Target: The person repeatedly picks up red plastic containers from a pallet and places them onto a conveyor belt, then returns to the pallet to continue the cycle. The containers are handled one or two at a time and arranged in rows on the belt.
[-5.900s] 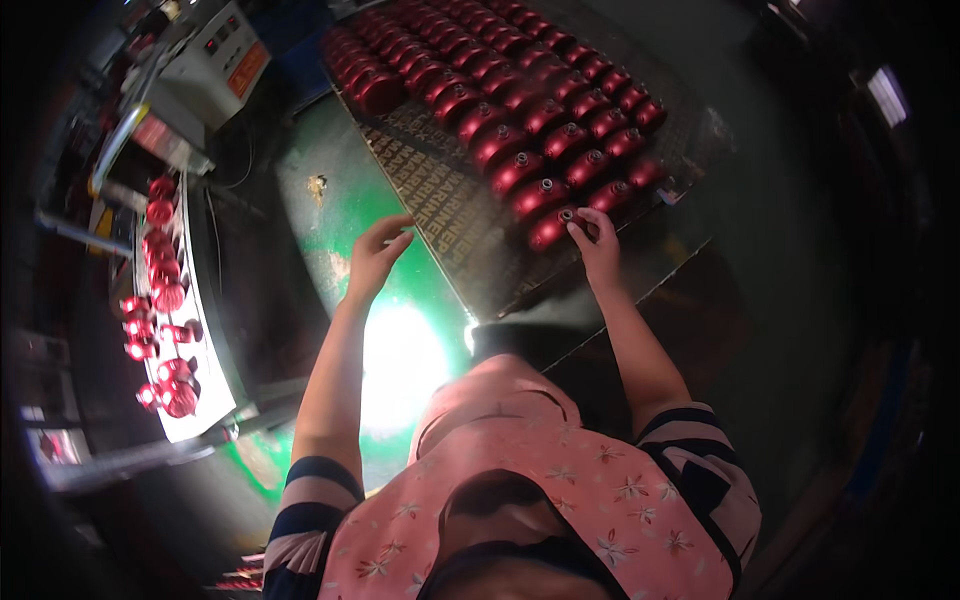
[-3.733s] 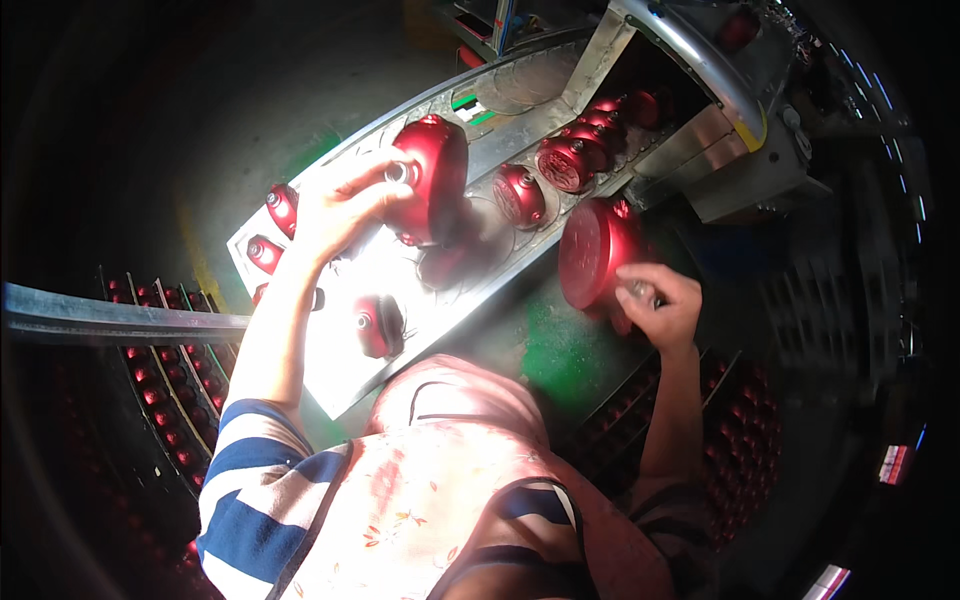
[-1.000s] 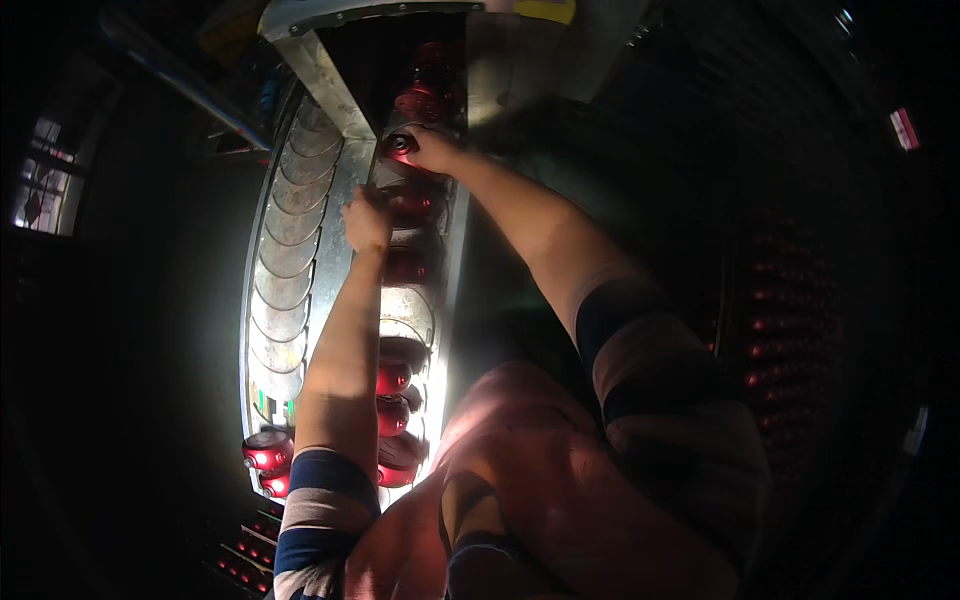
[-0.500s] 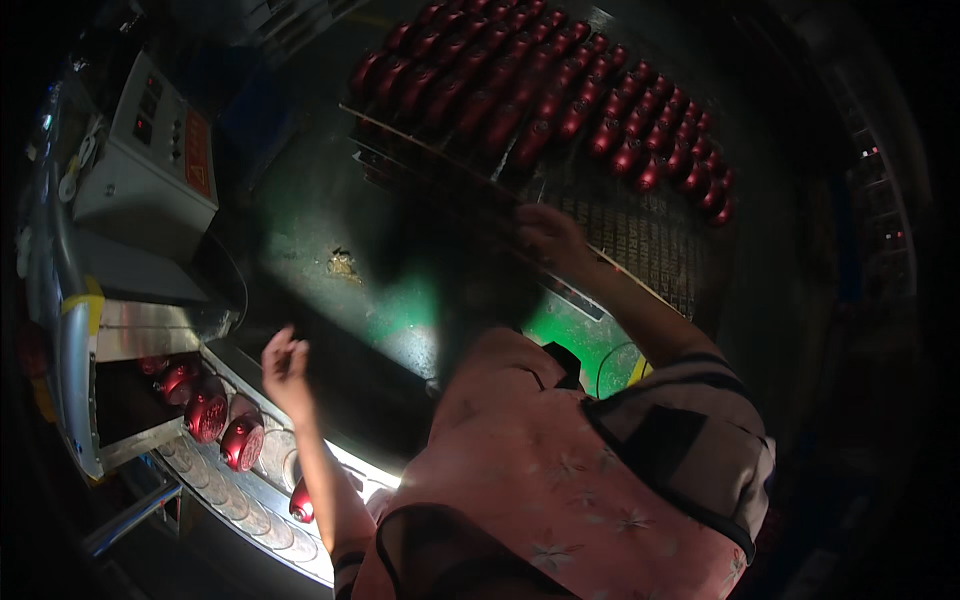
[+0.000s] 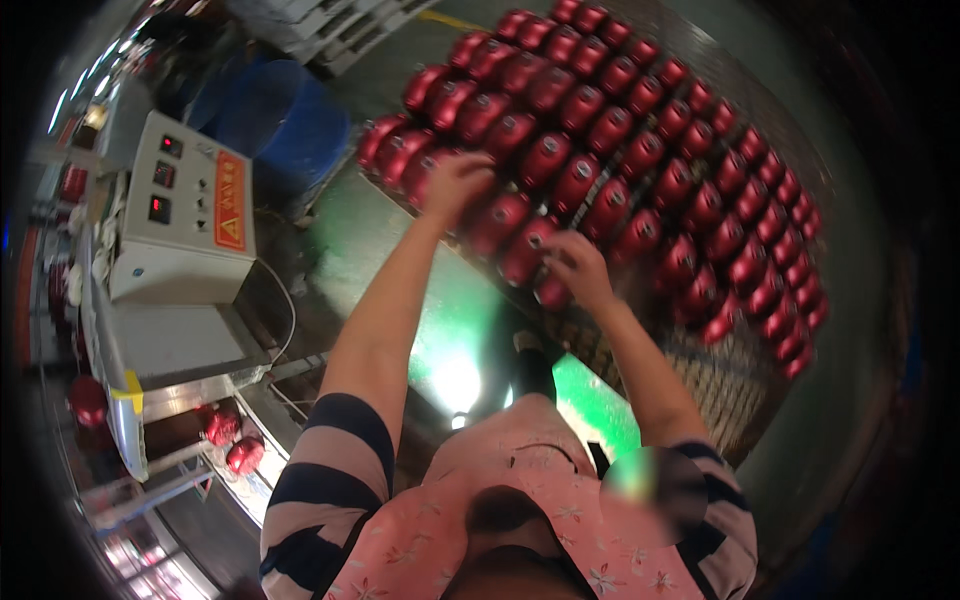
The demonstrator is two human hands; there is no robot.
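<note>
Head view: a red vessel lies at ten o'clock from right hand, the nearer, long axis toward one; whether this or left hand grasps, I cannot tell.

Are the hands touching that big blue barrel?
No, the left hand and right hand are both at the red pieces, away from the barrel.

Below and right of the control box, white glare washes out the green floor; farther right, the fisheye rim fades black.
</note>
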